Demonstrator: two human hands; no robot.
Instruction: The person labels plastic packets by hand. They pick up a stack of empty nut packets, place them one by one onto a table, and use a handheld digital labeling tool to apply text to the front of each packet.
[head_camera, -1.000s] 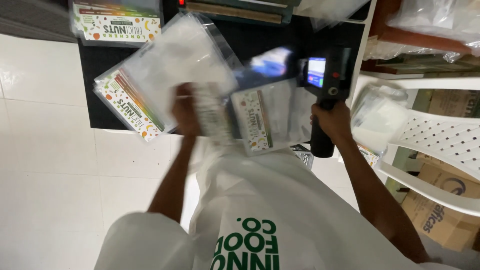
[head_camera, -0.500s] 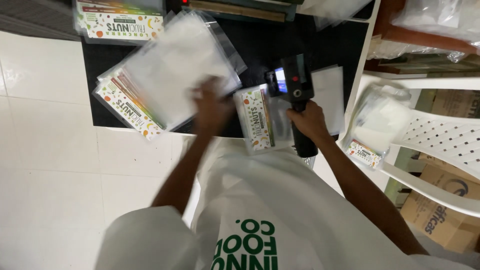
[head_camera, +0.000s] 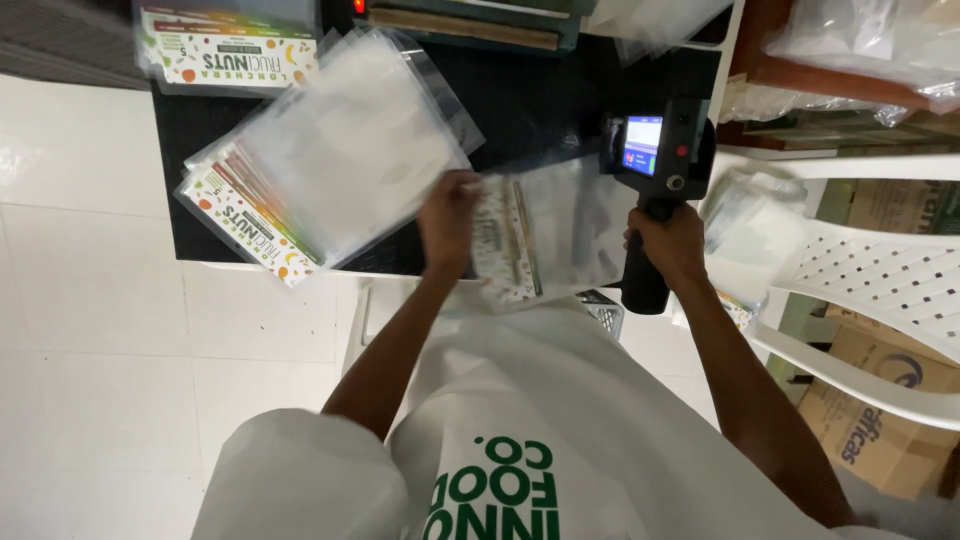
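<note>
My left hand (head_camera: 448, 222) grips one clear plastic pouch (head_camera: 545, 235) with a printed coloured strip, holding it flat at the near edge of the black table (head_camera: 520, 100). My right hand (head_camera: 668, 243) is closed around the black handle of a handheld printer gun (head_camera: 655, 160) with a small lit screen, just right of the pouch. To the left lies a fanned stack of similar pouches (head_camera: 320, 165), tilted on the table.
A second pile of printed pouches (head_camera: 230, 50) sits at the table's far left corner. A white plastic chair (head_camera: 880, 290) with bagged pouches stands at the right, cardboard boxes (head_camera: 890, 400) below it. A machine with a red light (head_camera: 460, 15) lines the far edge. White tiled floor at left.
My left hand has brought a pouch from the stack side down onto the table's near edge. My right hand with the printer gun shifted slightly right and steadied beside the pouch.
</note>
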